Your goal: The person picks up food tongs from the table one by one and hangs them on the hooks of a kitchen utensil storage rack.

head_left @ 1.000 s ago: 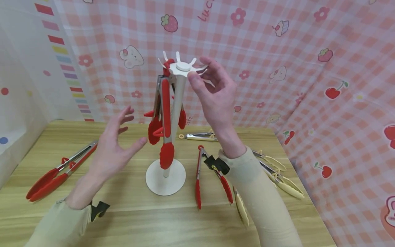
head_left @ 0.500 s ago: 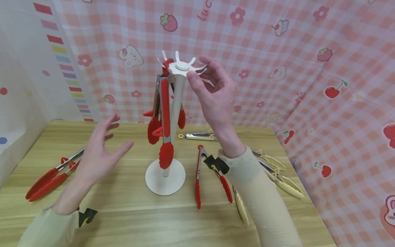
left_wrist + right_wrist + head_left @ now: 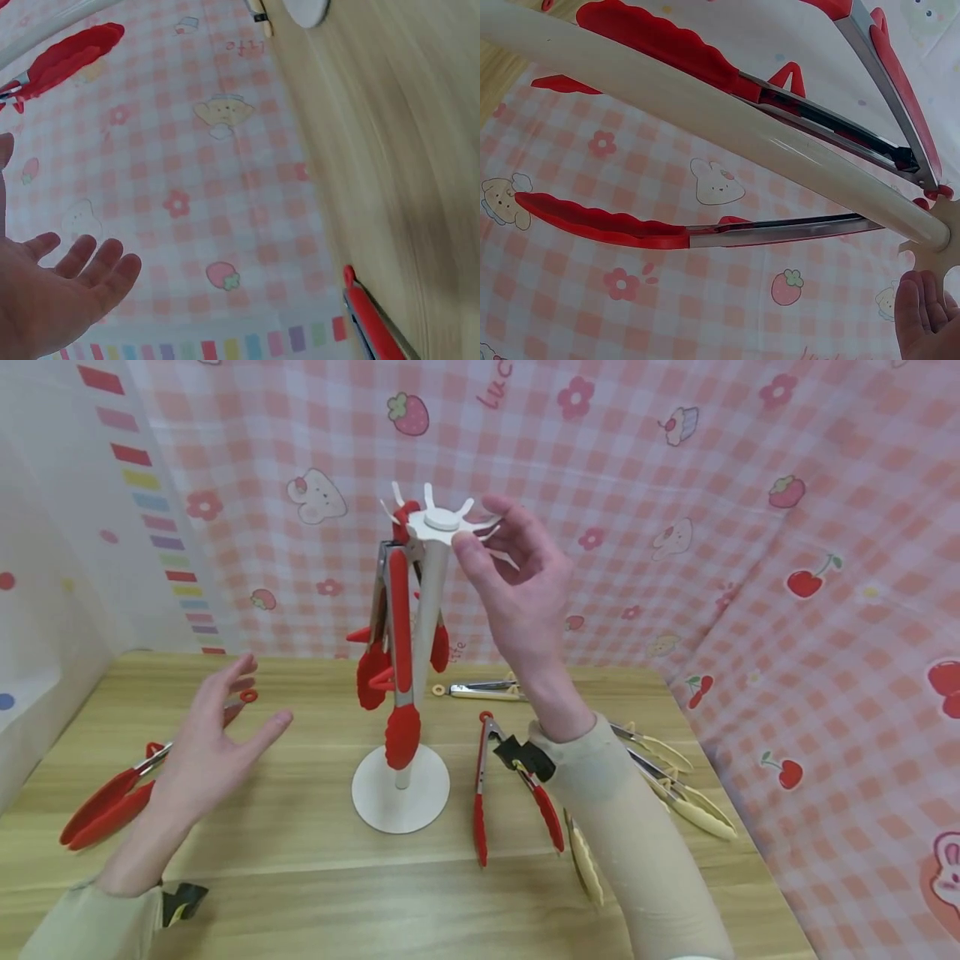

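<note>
A white rack [image 3: 430, 610] with a round base and a ring of hooks stands upright mid-table. My right hand [image 3: 525, 585] pinches its hooked top between thumb and fingers, at the right side. Several red-tipped tongs [image 3: 401, 635] hang from the hooks; the right wrist view shows the rear tongs [image 3: 630, 229] behind the pole. Fingers spread and holding nothing, my left hand [image 3: 206, 760] is over the left of the table. It partly covers a pair of red tongs [image 3: 112, 810] lying there, whose ringed end [image 3: 349, 276] shows in the left wrist view.
Spread red tongs [image 3: 482, 802] lie right of the base. Cream-tipped tongs [image 3: 487, 692] lie behind the pole, with more cream tongs [image 3: 697, 810] at the right and another cream pair [image 3: 585, 864] beside my right forearm. A checked curtain [image 3: 622, 460] hangs behind the table.
My left hand has moved away from the rack, to the left and lower, over the red tongs lying there. The right hand has stayed at the rack's top.
</note>
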Demonstrator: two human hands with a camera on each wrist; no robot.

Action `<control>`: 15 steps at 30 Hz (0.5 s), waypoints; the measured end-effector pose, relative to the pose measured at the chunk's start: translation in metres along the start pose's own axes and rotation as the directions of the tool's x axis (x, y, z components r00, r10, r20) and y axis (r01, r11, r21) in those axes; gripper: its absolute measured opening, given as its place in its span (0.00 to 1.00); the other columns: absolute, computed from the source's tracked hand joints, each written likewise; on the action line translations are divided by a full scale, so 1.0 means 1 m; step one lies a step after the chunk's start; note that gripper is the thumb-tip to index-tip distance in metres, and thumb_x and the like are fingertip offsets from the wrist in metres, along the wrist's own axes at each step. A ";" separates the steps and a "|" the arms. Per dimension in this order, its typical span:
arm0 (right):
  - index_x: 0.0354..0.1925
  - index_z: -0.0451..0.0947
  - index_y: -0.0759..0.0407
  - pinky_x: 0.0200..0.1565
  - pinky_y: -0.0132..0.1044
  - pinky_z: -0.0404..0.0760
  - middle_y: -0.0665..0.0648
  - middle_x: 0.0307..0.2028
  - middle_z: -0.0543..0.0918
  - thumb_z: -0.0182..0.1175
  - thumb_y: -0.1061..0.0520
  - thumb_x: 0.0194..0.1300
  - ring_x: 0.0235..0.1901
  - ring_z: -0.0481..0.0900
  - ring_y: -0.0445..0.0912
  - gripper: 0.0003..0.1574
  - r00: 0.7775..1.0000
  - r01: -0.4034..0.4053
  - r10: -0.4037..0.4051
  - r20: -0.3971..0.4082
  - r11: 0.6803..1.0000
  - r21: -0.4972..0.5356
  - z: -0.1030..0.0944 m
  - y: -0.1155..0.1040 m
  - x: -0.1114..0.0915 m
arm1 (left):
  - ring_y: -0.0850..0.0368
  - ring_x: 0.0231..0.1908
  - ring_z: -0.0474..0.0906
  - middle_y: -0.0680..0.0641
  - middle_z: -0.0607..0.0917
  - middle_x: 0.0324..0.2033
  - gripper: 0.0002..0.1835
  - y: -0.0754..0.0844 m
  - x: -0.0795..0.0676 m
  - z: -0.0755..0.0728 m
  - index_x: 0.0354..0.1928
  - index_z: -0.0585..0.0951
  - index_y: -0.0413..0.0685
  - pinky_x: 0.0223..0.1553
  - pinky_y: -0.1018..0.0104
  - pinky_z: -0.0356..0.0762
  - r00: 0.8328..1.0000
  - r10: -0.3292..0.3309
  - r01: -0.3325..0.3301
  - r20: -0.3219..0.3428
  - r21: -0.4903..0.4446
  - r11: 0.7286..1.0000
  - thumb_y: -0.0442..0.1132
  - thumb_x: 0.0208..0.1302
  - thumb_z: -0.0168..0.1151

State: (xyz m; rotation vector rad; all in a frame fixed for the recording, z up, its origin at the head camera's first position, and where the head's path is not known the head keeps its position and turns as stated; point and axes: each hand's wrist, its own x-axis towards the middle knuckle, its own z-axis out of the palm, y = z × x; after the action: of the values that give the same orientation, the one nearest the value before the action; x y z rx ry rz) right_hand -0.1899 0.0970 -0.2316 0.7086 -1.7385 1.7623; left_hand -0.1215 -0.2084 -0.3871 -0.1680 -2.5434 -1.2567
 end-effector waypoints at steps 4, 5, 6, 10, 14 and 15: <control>0.61 0.77 0.74 0.51 0.34 0.89 0.62 0.47 0.86 0.65 0.64 0.67 0.43 0.86 0.38 0.26 1.000 -0.005 0.005 0.004 1.000 -0.008 0.000 0.000 0.000 | 0.34 0.71 0.67 0.37 0.67 0.77 0.48 -0.010 0.001 -0.004 0.84 0.55 0.56 0.60 0.95 0.61 1.000 -0.012 0.012 0.013 0.030 0.999 0.51 0.70 0.69; 0.61 0.77 0.74 0.51 0.34 0.89 0.63 0.47 0.86 0.65 0.64 0.67 0.43 0.86 0.38 0.26 1.000 -0.005 0.005 0.003 1.000 -0.010 0.000 0.000 0.000 | 0.33 0.71 0.67 0.36 0.67 0.77 0.48 -0.012 0.001 -0.005 0.84 0.55 0.55 0.65 0.87 0.68 1.000 -0.013 0.012 0.015 0.048 0.999 0.51 0.70 0.69; 0.61 0.77 0.74 0.51 0.34 0.89 0.63 0.47 0.86 0.65 0.64 0.67 0.43 0.86 0.38 0.26 1.000 -0.005 0.005 0.003 1.000 -0.009 0.000 0.000 0.000 | 0.32 0.71 0.67 0.35 0.67 0.77 0.48 -0.015 0.001 -0.006 0.84 0.55 0.53 0.68 0.75 0.74 1.000 -0.013 0.012 0.015 0.066 0.998 0.52 0.70 0.69; 0.61 0.77 0.74 0.51 0.34 0.89 0.55 0.45 0.86 0.65 0.64 0.67 0.43 0.86 0.38 0.26 1.000 -0.011 0.011 0.002 1.000 -0.001 0.001 0.000 0.000 | 0.29 0.71 0.65 0.33 0.65 0.78 0.48 -0.026 0.000 -0.011 0.84 0.55 0.48 0.61 0.27 0.70 0.999 -0.037 0.033 0.021 0.130 0.991 0.53 0.71 0.67; 0.61 0.77 0.74 0.50 0.34 0.89 0.53 0.45 0.86 0.65 0.64 0.66 0.43 0.85 0.38 0.27 1.000 -0.010 0.010 0.000 1.000 0.006 0.000 0.000 0.000 | 0.28 0.71 0.64 0.31 0.64 0.78 0.48 -0.035 0.001 -0.016 0.84 0.54 0.45 0.59 0.26 0.67 0.998 -0.063 0.058 0.027 0.164 0.985 0.55 0.72 0.66; 0.61 0.77 0.74 0.50 0.34 0.89 0.54 0.45 0.87 0.65 0.64 0.66 0.43 0.85 0.38 0.27 1.000 -0.008 0.008 0.001 1.000 0.004 0.000 0.000 0.000 | 0.28 0.71 0.63 0.31 0.64 0.78 0.48 -0.037 0.001 -0.017 0.84 0.54 0.45 0.60 0.26 0.66 0.998 -0.065 0.059 0.027 0.166 0.984 0.54 0.72 0.66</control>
State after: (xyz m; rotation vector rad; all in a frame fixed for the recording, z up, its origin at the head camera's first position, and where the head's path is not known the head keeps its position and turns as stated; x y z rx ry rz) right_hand -0.1901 0.0967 -0.2315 0.7047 -1.7410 1.7722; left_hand -0.1277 -0.2448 -0.4048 -0.0737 -2.6847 -1.0651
